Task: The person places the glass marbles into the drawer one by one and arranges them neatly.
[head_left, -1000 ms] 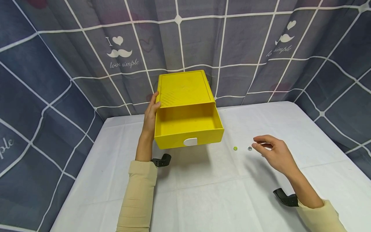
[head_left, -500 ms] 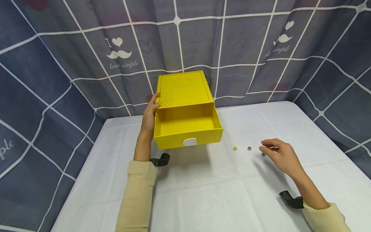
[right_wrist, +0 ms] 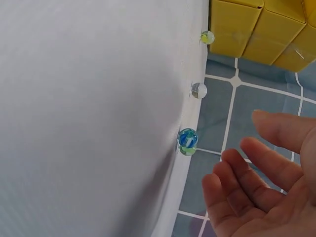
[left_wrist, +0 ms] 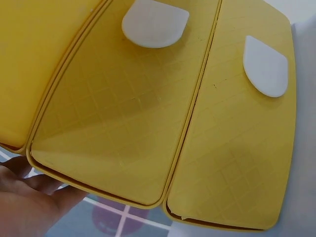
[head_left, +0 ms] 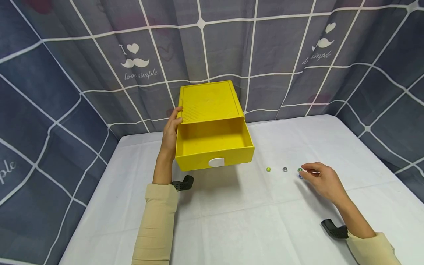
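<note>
My left hand (head_left: 170, 138) rested against the left side of a yellow plastic drawer unit (head_left: 211, 100), fingers extended along the wall and thumb near the top front corner; they touched it without wrapping round it. The unit stood on a table covered with white cloth (head_left: 232, 217). Its top drawer (head_left: 212, 154), fronted by a white half-rounded handle (head_left: 216, 162), was pulled out towards me. Below it two more drawers were closed, each with a white handle of the same shape.

My right hand (head_left: 322, 180) was at the right, its fingers loosely bent and the thumb tip a little apart from the index finger; it held nothing. Just beside those fingertips on the cloth lay a small round green glass marble (head_left: 300, 169) and a blue glass marble (head_left: 300, 176), the blue one nearer me; I could not tell whether they touched. To their left sat a clear, greyish glass marble (head_left: 285, 169), and further left, nearest the unit, a yellow-green glass marble (head_left: 268, 169). A grey-blue curtain with white grid lines (head_left: 228, 48) hung behind the table.
</note>
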A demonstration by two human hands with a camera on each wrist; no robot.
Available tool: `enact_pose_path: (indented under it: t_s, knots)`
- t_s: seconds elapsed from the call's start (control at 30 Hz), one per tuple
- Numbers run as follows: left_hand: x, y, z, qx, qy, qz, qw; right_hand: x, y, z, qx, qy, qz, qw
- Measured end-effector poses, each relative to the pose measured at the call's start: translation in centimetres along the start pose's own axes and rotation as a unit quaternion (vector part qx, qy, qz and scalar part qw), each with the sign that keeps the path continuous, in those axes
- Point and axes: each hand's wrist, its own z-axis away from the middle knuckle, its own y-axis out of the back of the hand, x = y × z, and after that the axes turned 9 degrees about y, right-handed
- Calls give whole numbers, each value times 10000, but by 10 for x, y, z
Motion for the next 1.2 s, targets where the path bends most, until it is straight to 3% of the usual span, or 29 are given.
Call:
enact_pose_path:
  t_s: [0.77, 1.2]
  knots:
    - [-1, -3, 3, -85, -22, 148, 9999, 18, -8, 8, -645, 82, 189, 9977]
    - [0, -2, 3, -100, -80, 136, 9998, 23, -10, 5, -645, 92, 201, 9977]
